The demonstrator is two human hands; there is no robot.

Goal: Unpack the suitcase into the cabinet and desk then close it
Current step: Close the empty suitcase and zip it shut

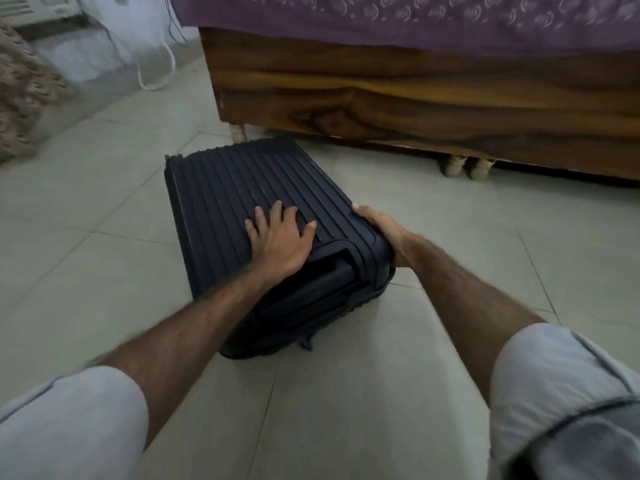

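A dark navy ribbed hard-shell suitcase (242, 192) lies flat and closed on the tiled floor, its handle end toward me. My left hand (280, 237) rests palm down on its ribbed top near that end, fingers spread. My right hand (379, 226) grips the suitcase's near right corner, fingers curled over the edge. A zipper pull hangs at the bottom near end.
A wooden bed frame (415, 91) with a purple patterned sheet (415, 19) stands just behind the suitcase. A white cable (152, 84) loops on the floor at the back left, beside a patterned fabric (24, 88). Grey floor tiles surround the suitcase.
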